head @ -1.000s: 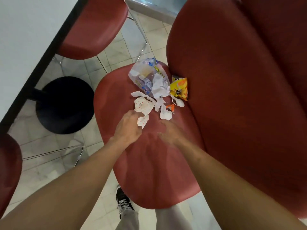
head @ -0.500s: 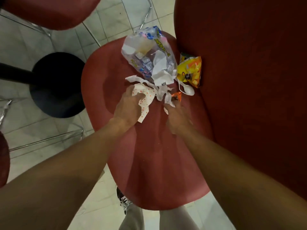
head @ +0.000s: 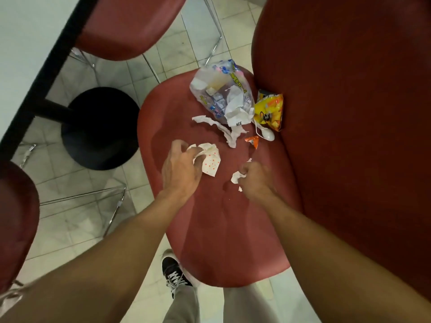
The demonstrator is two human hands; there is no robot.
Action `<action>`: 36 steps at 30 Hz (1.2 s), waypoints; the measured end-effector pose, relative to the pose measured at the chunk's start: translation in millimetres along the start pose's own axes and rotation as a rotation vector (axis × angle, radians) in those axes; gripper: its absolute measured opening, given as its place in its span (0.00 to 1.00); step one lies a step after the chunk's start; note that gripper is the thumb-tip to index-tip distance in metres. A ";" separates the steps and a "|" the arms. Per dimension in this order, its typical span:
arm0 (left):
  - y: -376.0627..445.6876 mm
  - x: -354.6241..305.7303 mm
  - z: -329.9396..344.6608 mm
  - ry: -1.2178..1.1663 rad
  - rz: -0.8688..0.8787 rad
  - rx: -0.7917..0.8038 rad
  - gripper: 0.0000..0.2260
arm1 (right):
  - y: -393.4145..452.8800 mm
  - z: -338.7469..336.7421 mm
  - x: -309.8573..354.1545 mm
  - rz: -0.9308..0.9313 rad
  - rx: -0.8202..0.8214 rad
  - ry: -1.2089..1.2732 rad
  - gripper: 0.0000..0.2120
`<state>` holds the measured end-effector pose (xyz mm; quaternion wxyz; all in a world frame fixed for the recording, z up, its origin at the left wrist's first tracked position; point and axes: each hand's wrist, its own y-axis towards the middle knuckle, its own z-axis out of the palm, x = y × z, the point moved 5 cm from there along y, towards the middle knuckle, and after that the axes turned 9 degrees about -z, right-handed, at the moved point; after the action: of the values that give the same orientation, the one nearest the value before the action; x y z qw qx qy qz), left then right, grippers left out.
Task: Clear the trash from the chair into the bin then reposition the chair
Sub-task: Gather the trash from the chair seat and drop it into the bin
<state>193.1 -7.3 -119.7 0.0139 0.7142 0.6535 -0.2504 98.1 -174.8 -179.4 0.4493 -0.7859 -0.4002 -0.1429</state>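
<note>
Nearest, at six o'clock, a shoe stands on the tiled floor by the chair. Over the red seat, the left hand has its fingers curled round a dotted paper. At its three o'clock the right hand pinches a white scrap, fingers closed, though blur hides the exact grip. Farther, toward twelve, a torn strip, an orange bit and what looks like a white spoon lie on the seat. Beyond them a clear bag rests beside a yellow packet against the backrest. At ten o'clock stands the table.
</note>
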 end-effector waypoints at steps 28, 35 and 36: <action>-249.9 181.8 -154.2 -0.160 -0.121 -0.011 0.08 | -289.1 99.0 129.7 -0.081 -0.145 0.098 0.09; -277.1 203.8 -174.4 -0.254 -0.174 -0.091 0.11 | -308.2 103.3 151.4 -0.190 -0.116 0.000 0.07; -281.3 207.8 -175.5 -0.264 -0.181 -0.095 0.11 | -311.0 105.8 153.8 -0.205 -0.108 -0.018 0.07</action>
<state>-7.6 287.1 42.1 0.1109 0.6116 0.7189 -0.3112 -53.5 74.8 35.8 0.3857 -0.7651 -0.4744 -0.2023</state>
